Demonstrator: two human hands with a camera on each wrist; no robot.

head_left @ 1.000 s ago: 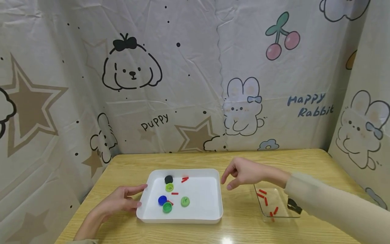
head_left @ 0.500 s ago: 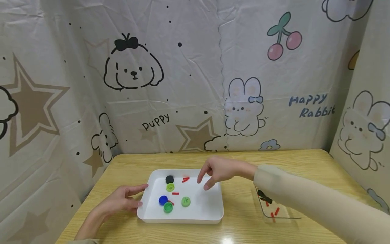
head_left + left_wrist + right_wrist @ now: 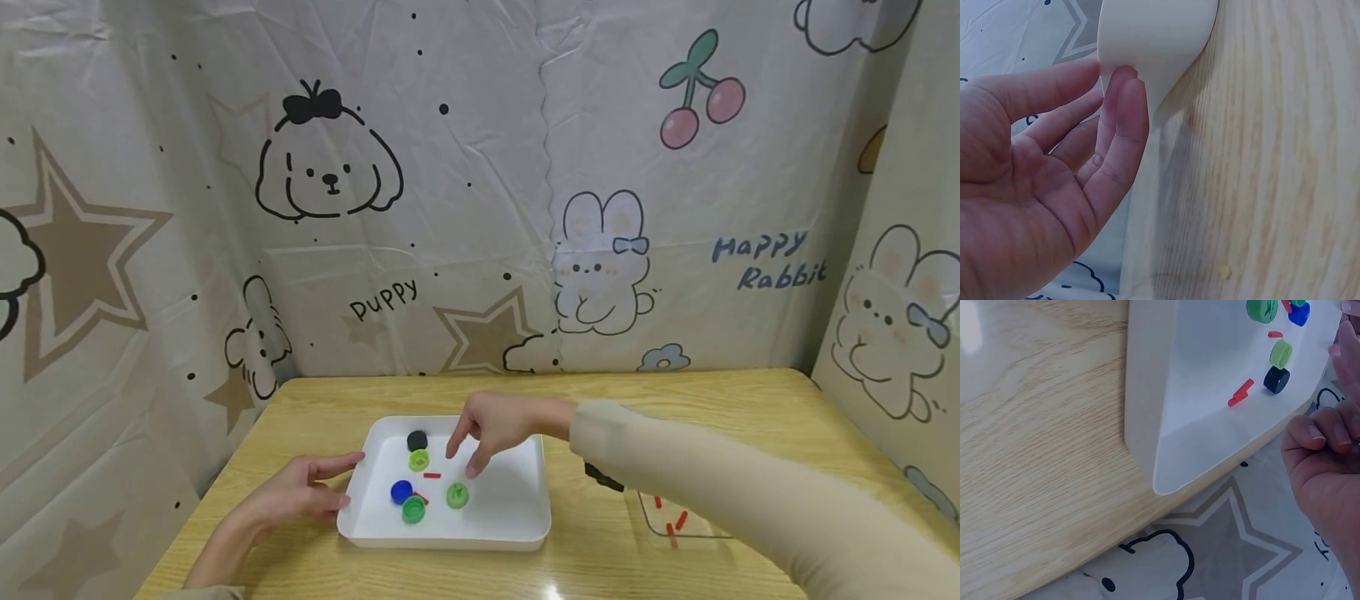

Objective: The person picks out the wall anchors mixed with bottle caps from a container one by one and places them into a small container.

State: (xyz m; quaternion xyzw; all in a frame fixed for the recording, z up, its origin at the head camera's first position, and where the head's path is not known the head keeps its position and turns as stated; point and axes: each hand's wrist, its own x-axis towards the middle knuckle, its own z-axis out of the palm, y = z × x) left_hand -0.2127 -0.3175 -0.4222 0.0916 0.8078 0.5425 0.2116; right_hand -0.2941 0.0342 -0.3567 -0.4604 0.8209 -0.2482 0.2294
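My left hand holds the near-left side of a white tray, its thumb at the rim and fingertips against the outer wall, as the left wrist view shows. Over the tray hangs my right hand, index finger and thumb apart with nothing between them. Inside lie a black cap, a lime cap, a blue cap, a green cap and a light green cap. Among them is a short red stick. Other red sticks show in the right wrist view; my hand hides them from the head camera.
To the right, partly behind my right sleeve, stands a clear container with several red sticks inside. Tray and container rest on a wooden table. A printed curtain hangs behind it.
My right hand has moved left from beyond the tray's right edge to above its middle, its forearm passing over the clear container. The left hand and the tray's contents stay put.
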